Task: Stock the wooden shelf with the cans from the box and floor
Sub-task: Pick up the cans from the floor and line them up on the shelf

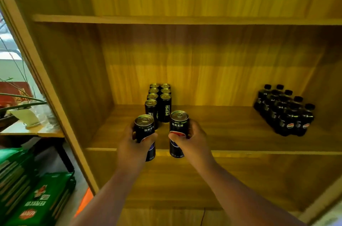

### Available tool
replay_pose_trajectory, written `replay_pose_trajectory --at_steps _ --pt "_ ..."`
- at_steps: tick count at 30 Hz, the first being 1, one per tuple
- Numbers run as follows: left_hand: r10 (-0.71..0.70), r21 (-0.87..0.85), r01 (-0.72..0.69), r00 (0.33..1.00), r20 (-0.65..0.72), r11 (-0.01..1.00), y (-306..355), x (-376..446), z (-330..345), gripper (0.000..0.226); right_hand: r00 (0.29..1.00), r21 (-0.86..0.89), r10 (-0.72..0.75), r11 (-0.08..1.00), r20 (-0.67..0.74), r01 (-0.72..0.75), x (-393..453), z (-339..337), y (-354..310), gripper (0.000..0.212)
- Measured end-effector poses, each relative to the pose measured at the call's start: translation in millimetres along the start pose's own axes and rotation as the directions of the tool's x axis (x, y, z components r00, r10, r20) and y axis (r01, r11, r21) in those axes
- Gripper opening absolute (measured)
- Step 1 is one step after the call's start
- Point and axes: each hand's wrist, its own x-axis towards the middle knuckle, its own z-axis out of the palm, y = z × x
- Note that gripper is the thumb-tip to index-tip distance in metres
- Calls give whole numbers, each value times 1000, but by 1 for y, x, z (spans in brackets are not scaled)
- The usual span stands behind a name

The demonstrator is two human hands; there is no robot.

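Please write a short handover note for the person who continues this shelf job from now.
Left hand grips one can; right hand grips another can. Both are upright at the front edge of the shelf, not set down yet.
Done: seven cans stand in two rows further back.
Left: place these two in front of the rows. Box and floor cans are out of view.

Two bare forearms reach up and forward from the bottom of the view, angled toward each other. The left hand (134, 144) has its fingers and thumb curled around a can (145, 133), held upright. The right hand (192, 139) grips a second can (178, 133) the same way, thumb across the front. The hands are level, side by side, not touching.
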Motion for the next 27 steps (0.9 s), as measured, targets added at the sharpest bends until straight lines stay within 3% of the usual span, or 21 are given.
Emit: replay_pose_trajectory --at_steps 9,27 --pt "61 -25 -60 997 41 998 -57 91 14 59 991 -31 -33 999 -133 29 85 62 42 57" --pt "153 -33 -154 988 -30 987 -95 123 46 56 974 -64 -28 998 -223 14 151 90 94 52"
